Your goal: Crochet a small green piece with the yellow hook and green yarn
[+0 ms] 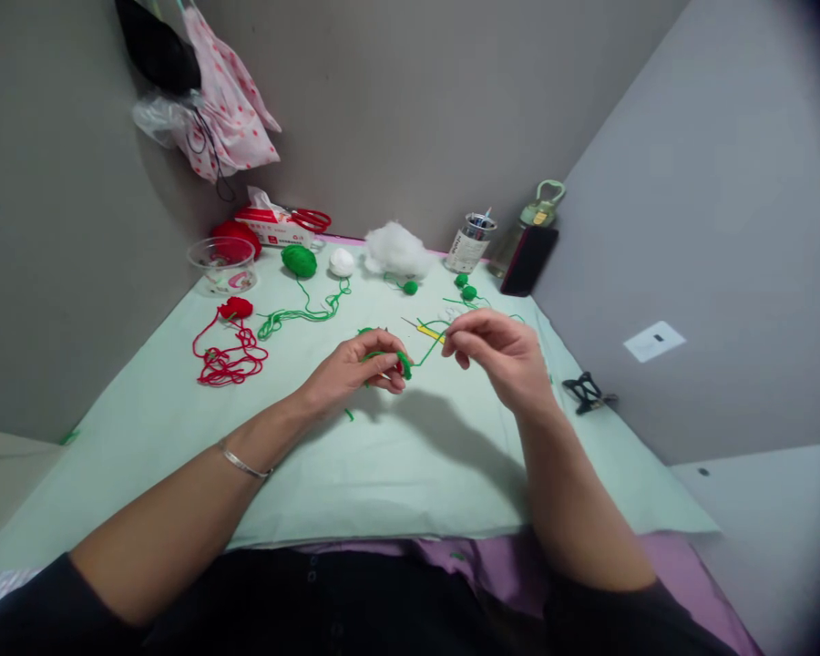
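Observation:
Over the middle of the table, my left hand (pixel 362 363) is closed on a small green crochet piece (pixel 404 364) with a bit of red beside it. From that piece a strand of green yarn (pixel 429 353) runs up to my right hand (pixel 498 351), whose thumb and forefinger pinch it. Whether a needle is also in that pinch I cannot tell. Just beyond my hands lies a yellow-handled crochet hook (pixel 430 333), partly behind the right hand. A short green yarn scrap (pixel 349 415) rests below the left hand.
At the back are a green yarn ball (pixel 299 261), a white ball (pixel 342 262), white stuffing (pixel 396 251), red scissors (pixel 309 220), a can of pens (pixel 470 244), a bottle (pixel 538 214) and a phone (pixel 529 261). Tangled red yarn (pixel 230 355) lies left; a black claw clip (pixel 586 392) right.

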### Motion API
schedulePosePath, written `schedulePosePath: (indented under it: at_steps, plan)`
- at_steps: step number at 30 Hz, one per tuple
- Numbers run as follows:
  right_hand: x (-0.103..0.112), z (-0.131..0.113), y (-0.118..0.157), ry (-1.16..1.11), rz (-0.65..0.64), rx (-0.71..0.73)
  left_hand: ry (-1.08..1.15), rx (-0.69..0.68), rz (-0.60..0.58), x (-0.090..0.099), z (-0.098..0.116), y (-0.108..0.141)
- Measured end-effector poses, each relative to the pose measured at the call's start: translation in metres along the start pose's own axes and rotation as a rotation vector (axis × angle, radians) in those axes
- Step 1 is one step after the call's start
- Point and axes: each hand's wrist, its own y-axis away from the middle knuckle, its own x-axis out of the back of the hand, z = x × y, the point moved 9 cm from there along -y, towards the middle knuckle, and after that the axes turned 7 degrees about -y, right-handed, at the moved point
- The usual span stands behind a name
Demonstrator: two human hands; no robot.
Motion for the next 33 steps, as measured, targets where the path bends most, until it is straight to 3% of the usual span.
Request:
schedulePosePath:
  at_steps: [4,10,22,33]
  plan:
    - [-0.019,-0.012,0.005,0.373,-0.089,0.162,0.003,-0.031,-0.025,-0.002,0.002,0.001]
    - [-0.028,-0.011,0.009,0.597,-0.153,0.215,-0.009,-0.054,-0.025,0.0,0.003,0.001]
    - [-0.031,-0.01,0.01,0.664,-0.189,0.224,-0.027,-0.059,-0.031,0.0,0.001,0.0]
    - [-0.039,-0.005,0.01,0.56,-0.19,0.18,-0.012,-0.033,-0.038,0.0,-0.002,0.001]
